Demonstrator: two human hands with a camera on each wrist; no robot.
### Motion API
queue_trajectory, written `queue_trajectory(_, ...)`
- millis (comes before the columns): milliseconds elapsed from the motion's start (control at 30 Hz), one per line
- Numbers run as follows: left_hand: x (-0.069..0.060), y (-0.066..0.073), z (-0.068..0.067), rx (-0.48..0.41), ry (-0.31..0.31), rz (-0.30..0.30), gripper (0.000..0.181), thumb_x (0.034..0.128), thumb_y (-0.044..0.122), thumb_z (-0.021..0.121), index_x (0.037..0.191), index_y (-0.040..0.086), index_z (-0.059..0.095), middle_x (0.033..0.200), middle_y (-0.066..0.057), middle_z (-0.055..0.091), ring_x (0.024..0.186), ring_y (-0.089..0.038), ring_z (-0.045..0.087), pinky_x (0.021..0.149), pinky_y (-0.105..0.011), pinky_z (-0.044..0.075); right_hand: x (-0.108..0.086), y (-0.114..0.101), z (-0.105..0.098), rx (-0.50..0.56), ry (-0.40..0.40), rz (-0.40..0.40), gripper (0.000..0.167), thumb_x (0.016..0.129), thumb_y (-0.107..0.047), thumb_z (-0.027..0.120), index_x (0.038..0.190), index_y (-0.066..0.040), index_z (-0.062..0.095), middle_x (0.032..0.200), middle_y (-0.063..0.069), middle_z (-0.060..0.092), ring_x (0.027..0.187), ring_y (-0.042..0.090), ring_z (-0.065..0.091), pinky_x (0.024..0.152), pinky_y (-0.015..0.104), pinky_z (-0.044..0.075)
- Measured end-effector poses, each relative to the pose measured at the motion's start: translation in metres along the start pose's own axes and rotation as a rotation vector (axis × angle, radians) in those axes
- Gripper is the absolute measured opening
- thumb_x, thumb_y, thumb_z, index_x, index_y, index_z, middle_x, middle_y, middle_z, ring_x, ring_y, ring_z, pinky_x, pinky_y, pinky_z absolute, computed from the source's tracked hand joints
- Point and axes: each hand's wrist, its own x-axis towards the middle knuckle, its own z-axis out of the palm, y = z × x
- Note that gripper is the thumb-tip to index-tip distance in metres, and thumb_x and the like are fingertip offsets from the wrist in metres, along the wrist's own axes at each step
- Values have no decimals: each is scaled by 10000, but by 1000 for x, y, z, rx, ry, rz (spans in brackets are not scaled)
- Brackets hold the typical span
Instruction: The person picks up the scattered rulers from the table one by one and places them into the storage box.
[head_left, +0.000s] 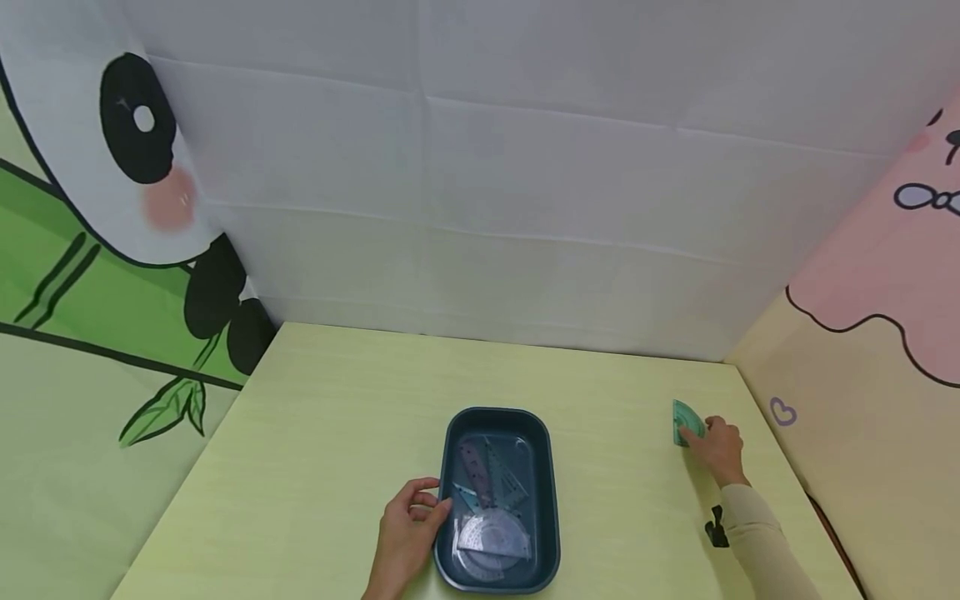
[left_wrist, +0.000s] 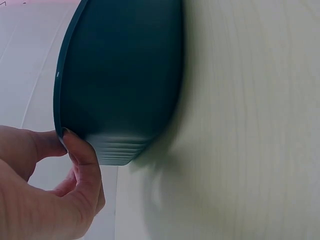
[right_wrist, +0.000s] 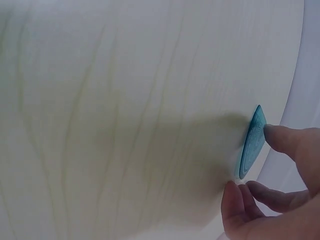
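My left hand (head_left: 407,531) pinches the left rim of a dark teal plastic tray (head_left: 556,500), thumb over the edge and fingers at the outer wall. In the left wrist view the tray's side (left_wrist: 120,75) rises above the table, with the hand (left_wrist: 60,190) at its rim. Inside lie a purplish ruler (head_left: 474,468), a clear set square (head_left: 507,483), a small light-blue piece (head_left: 467,497) and a clear round protractor (head_left: 492,533). Over at the right, my right hand (head_left: 720,450) holds a green semicircular protractor (head_left: 686,417) between thumb and fingers; its edge shows in the right wrist view.
A small black object (head_left: 717,528) lies beside the right forearm. The pale wood-grain table (head_left: 322,417) meets a white sheet wall (head_left: 525,208) at the back. Printed cartoon panels stand left (head_left: 45,467) and right (head_left: 862,400).
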Motion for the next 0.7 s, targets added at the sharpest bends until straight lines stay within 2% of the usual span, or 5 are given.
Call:
queue_trajectory(333, 0, 0, 2, 16, -3, -9, 346, 868, 70, 801, 1186, 5, 680, 870, -52, 631, 745, -173, 613, 638, -251, 497, 0, 4, 1, -21, -9, 8, 588, 1033, -226, 558, 1306, 264, 382, 1261, 483, 386, 1204, 647, 322, 1012, 694, 295)
queue_trajectory(700, 0, 0, 2, 7, 1, -8, 356, 866, 73, 804, 1191, 0, 676, 874, -52, 626, 745, -166, 618, 633, -251, 499, 8, 5, -1, -7, -58, 41, 626, 1028, -243, 559, 1321, 272, 357, 1276, 479, 370, 1216, 639, 308, 1023, 692, 291)
